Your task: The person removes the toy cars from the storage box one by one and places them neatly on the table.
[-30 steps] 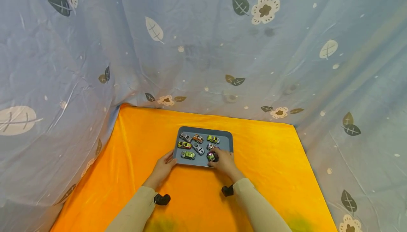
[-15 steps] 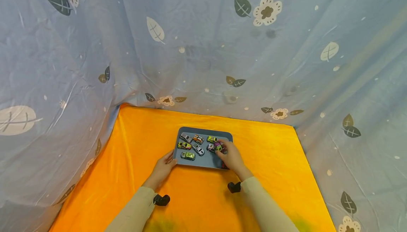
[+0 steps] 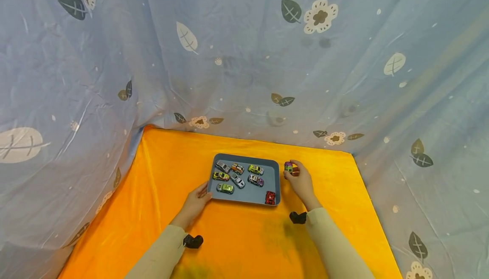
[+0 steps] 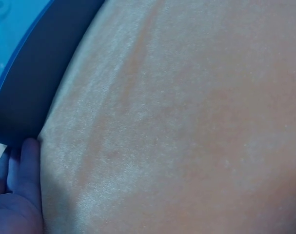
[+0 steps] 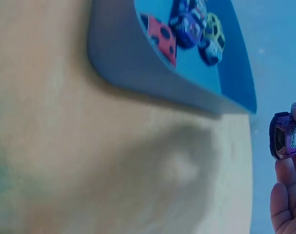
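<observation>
Purple/grn car in R hand

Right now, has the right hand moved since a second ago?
Yes. The right hand has moved rightward, from over the tray to beyond its right edge, holding the purple-and-green toy car.

Grey-blue drapes hung on three sides, printed with leaves and flowers; orange-yellow cloth lay spread below.

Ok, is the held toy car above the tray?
No, the right hand holds the purple-and-green toy car to the right of the tray.
</observation>
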Demonstrator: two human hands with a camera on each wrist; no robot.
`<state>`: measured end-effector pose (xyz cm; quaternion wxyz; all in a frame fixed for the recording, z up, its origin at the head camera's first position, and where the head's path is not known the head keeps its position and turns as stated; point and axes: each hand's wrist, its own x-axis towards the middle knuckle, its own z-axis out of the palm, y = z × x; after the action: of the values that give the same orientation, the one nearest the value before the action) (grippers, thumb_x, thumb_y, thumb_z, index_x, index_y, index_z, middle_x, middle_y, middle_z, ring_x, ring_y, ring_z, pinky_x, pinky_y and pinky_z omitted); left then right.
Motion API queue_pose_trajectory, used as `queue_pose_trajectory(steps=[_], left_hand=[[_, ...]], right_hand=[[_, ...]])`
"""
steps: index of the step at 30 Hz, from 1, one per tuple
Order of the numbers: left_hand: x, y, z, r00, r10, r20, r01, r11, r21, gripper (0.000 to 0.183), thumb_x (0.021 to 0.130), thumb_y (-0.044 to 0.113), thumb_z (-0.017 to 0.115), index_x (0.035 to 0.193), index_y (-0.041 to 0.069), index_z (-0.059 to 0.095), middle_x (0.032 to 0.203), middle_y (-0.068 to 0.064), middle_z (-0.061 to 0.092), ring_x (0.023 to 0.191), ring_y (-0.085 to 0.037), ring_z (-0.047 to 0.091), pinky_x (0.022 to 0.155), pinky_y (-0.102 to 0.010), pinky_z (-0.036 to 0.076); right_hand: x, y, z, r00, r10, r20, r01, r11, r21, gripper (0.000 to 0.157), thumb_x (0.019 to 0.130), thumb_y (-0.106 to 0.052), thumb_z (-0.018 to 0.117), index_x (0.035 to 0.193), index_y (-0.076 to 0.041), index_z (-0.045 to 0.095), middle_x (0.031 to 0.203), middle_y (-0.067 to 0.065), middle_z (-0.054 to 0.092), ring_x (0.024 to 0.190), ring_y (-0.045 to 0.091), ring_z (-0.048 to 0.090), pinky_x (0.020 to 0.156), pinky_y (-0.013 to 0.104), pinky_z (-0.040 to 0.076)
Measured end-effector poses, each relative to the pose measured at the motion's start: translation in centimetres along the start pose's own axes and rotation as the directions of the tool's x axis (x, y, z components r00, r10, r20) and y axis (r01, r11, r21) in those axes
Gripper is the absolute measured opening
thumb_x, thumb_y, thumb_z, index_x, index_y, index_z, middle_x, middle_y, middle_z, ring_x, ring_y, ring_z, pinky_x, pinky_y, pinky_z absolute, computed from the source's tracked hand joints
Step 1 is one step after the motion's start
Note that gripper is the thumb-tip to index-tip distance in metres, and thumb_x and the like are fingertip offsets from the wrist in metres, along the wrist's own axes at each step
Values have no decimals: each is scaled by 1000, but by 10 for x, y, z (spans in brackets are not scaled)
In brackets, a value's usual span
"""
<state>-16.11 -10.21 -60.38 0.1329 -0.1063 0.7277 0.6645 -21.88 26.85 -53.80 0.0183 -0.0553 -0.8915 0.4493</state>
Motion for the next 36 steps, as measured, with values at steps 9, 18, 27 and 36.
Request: queue_pose_trajectory(steps=[9, 18, 27, 36], left_hand=[[2, -5, 0, 1000, 13, 0, -13, 1000, -4, 58, 98, 19, 59, 151, 14, 36, 148, -12, 42, 136, -31, 38, 105, -45, 39], [4, -9, 0, 1000, 29, -2, -29, 1000, 7, 58, 98, 20, 59, 151, 15, 37, 147, -12, 43, 135, -31, 39, 105, -45, 40], [-1, -5, 3, 1000, 2, -5, -2, 1000, 5, 56, 100, 21, 56, 151, 14, 35, 148, -13, 42, 136, -32, 37, 107, -48, 36], [2, -10, 3, 1000, -3, -1, 3, 1000, 24, 55, 100, 24, 55, 152, 18, 36, 149, -10, 41, 137, -30, 36, 109, -49, 33]], right_hand=[[8, 28, -7, 990, 143, 9, -142, 977, 157, 62, 92, -28, 68, 147, -13, 43, 117, 19, 55, 102, 29, 55, 74, 30, 52], [15, 47, -8, 969, 247, 6, -245, 960, 136, 71, 92, -37, 67, 146, -2, 37, 125, 24, 52, 108, 34, 55, 86, 40, 52], [16, 70, -5, 956, 294, 18, -292, 937, 194, 67, 91, -38, 67, 139, 3, 44, 128, 24, 51, 116, 34, 49, 99, 45, 44], [14, 81, -1, 953, 303, -14, -290, 926, 241, 70, 88, -46, 68, 137, 0, 49, 128, 21, 55, 119, 32, 51, 103, 45, 42]])
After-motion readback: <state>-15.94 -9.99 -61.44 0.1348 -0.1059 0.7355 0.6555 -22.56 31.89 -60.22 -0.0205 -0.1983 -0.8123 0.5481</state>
